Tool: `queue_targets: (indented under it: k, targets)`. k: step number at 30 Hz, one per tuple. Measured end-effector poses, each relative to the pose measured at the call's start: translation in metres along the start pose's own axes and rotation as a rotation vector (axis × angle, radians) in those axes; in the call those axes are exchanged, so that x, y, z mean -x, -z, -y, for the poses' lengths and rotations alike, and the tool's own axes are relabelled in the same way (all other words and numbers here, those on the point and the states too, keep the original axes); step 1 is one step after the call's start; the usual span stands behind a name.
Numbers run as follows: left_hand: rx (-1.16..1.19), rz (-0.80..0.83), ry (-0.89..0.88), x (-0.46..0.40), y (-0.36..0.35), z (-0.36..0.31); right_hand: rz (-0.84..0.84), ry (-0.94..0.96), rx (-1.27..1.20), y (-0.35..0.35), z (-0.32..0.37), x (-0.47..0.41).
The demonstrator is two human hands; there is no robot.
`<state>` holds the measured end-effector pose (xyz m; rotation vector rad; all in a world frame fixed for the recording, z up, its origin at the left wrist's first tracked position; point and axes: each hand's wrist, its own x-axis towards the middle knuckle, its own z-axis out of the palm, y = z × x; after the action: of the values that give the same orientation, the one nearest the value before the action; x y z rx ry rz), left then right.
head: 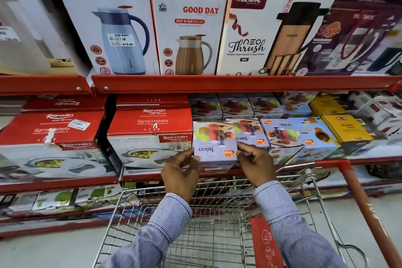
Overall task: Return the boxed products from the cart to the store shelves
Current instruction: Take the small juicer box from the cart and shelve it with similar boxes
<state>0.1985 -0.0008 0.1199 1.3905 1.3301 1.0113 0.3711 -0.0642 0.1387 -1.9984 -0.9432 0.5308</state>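
Observation:
A pale lilac juicer box [214, 140] with fruit pictures sits at the front of the middle red shelf [217, 173], its print upside down. My left hand [180, 172] grips its left side and my right hand [255, 164] grips its right side. Several similar juicer boxes [280, 131] stand right beside it and behind it. The wire cart [217, 213] is directly below my arms, and its visible basket shows no boxes.
Red and white casserole boxes [150, 137] press against the juicer box on the left. Flask boxes [189, 32] fill the upper shelf. The cart's red handle [359, 198] runs down the right. Yellow boxes [345, 128] sit further right.

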Motion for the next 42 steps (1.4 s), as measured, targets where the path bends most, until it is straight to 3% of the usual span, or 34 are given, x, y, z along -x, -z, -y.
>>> queue_targets:
  k: [19,26,33,42]
  targets:
    - [-0.037,-0.094,0.031,-0.013,-0.026,0.022,-0.051,-0.099,-0.063,-0.023,-0.01,-0.026]
    - [-0.088,-0.115,0.061,-0.019,-0.027,0.016,-0.035,-0.027,0.135,-0.028,0.003,-0.021]
    - [-0.12,-0.127,0.03,-0.022,-0.028,0.014,0.16,0.057,0.605,-0.032,0.026,-0.019]
    - [-0.069,-0.131,0.01,-0.025,-0.03,0.015,0.137,0.053,0.857,-0.036,0.04,-0.021]
